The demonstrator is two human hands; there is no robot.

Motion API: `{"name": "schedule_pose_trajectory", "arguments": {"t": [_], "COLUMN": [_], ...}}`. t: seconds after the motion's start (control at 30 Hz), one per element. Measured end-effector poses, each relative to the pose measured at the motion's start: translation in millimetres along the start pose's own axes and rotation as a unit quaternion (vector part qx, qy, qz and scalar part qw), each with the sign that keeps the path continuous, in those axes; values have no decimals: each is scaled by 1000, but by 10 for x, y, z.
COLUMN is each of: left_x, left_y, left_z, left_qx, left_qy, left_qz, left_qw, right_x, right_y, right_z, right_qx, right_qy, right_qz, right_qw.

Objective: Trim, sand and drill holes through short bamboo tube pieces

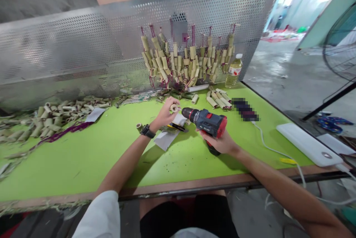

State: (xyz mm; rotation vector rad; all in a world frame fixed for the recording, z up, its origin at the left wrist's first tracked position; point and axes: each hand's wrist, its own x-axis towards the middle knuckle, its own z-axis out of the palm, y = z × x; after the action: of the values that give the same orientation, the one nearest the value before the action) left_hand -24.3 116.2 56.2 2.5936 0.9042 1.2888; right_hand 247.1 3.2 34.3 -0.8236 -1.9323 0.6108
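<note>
Two bare hands are seen at work over the middle of the green worktop [83, 156]. A short bamboo piece [174, 108] is pinched in the grip of the left hand [165, 113] and held right at the chuck of a cordless drill [207, 121]. The grip of the right hand [219, 143] is closed around the drill's handle. Whether the bit is touching the piece cannot be told.

Judged from the layout, a good part appears done: many strung bamboo bundles [183, 62] are hung on the perforated metal panel [69, 52] at the back. Much seems left, since a loose bamboo pile [55, 113] is spread along the far left and more cut lengths [218, 99] are laid beyond the drill.

Sheets of paper [166, 139] are laid beneath the hands. Open room is found on the near left of the worktop. On the right it is narrowed by a white flat device [306, 143] and its cable [267, 139], both close to the edge. A plastic bottle [234, 70] of yellowish liquid is stood at the far right corner.
</note>
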Motion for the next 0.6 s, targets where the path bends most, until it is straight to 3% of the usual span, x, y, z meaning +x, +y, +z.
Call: {"name": "schedule_pose_trajectory", "arguments": {"t": [0.3, 0.43, 0.6], "left_x": [-41, -60, -61], "left_y": [-89, -126, -128], "left_z": [121, 159, 132], "left_qx": [-7, 35, 98], "left_qy": [39, 39, 28], "left_qz": [25, 7, 20], "left_qw": [999, 999, 995], "right_x": [-26, -45, -31], "right_y": [-57, -32, -33], "right_z": [61, 112, 125], "right_qx": [-82, -93, -79], "right_qy": [1, -25, -4], "right_qz": [-32, -25, 11], "right_qw": [996, 995, 997]}}
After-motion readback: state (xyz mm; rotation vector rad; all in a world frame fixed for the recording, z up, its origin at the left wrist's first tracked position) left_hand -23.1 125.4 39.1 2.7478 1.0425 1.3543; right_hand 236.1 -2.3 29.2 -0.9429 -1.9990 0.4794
